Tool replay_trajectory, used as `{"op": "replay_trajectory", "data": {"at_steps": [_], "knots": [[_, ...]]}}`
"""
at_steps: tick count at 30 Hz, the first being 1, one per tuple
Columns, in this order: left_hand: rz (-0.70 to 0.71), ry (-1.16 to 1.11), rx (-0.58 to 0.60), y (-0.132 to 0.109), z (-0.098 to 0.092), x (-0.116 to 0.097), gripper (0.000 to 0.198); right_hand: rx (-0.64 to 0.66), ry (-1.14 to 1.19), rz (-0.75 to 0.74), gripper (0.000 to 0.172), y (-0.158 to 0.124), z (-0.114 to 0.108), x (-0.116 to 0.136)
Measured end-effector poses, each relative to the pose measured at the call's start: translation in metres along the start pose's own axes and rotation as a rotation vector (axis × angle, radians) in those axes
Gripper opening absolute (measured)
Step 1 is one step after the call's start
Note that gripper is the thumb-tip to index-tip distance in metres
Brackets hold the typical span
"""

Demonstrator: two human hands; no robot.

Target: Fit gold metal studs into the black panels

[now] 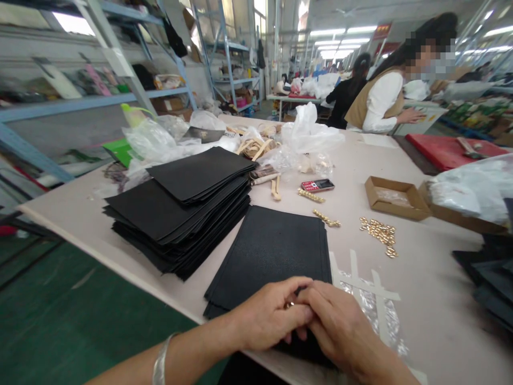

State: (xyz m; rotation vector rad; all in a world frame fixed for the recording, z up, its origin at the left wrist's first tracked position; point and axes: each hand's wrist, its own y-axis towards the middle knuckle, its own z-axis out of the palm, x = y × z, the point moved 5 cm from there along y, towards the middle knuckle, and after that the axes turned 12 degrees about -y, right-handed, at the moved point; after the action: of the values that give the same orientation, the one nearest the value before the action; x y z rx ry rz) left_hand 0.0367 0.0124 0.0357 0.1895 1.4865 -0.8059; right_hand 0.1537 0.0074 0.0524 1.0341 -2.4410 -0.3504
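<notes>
My left hand (268,313) and my right hand (340,321) meet over the near edge of a small stack of black leather-like sheets (276,246). Both are closed, with thumbs and fingertips pressed together. A glint of a small gold metal fitting (289,305) shows between the fingers of my left hand; most of it is hidden. What the right fingertips pinch is covered by the hands. To the right lies a loose pile of small gold fittings (379,232). Two rows of similar gold pieces (326,218) rest beyond the sheets.
A taller stack of black sheets (180,208) stands at left. Beyond are a red phone (317,185), an open cardboard box (395,198) and plastic bags (308,131). Taped clear plastic (372,299) lies beside my right hand. A co-worker (385,101) is across the table.
</notes>
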Motion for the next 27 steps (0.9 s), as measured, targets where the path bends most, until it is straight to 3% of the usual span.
{"op": "replay_trajectory", "data": {"at_steps": [1, 3, 5, 7, 10, 12, 19, 23, 27], "knots": [[0.001, 0.02, -0.012, 0.005, -0.005, -0.001, 0.048, -0.009, 0.066, 0.044, 0.017, -0.001, -0.002, -0.007], [0.068, 0.275, -0.114, 0.018, -0.026, -0.012, 0.042, -0.031, 0.172, 0.163, 0.016, -0.003, -0.006, -0.025], [0.172, 0.663, -0.278, 0.031, -0.058, -0.034, 0.035, -0.033, 0.259, 0.329, 0.015, -0.006, -0.006, -0.046], [0.211, 0.895, -0.391, 0.047, -0.091, -0.054, 0.035, -0.009, 0.354, 0.503, 0.018, -0.011, -0.002, -0.065], [0.167, 1.056, -0.435, 0.073, -0.135, -0.072, 0.049, 0.028, 0.447, 0.622, 0.021, -0.018, 0.006, -0.082], [0.113, 1.141, -0.414, 0.087, -0.153, -0.076, 0.054, 0.021, 0.447, 0.633, 0.022, -0.02, 0.007, -0.088], [0.015, 1.302, -0.294, 0.11, -0.166, -0.069, 0.063, -0.02, 0.498, 0.751, 0.027, -0.025, 0.011, -0.099], [-0.003, 1.365, -0.248, 0.118, -0.164, -0.075, 0.072, -0.009, 0.495, 0.726, 0.021, -0.023, 0.011, -0.094], [-0.008, 1.417, -0.255, 0.12, -0.153, -0.081, 0.064, -0.055, 0.499, 0.733, 0.019, -0.023, 0.01, -0.096]]}}
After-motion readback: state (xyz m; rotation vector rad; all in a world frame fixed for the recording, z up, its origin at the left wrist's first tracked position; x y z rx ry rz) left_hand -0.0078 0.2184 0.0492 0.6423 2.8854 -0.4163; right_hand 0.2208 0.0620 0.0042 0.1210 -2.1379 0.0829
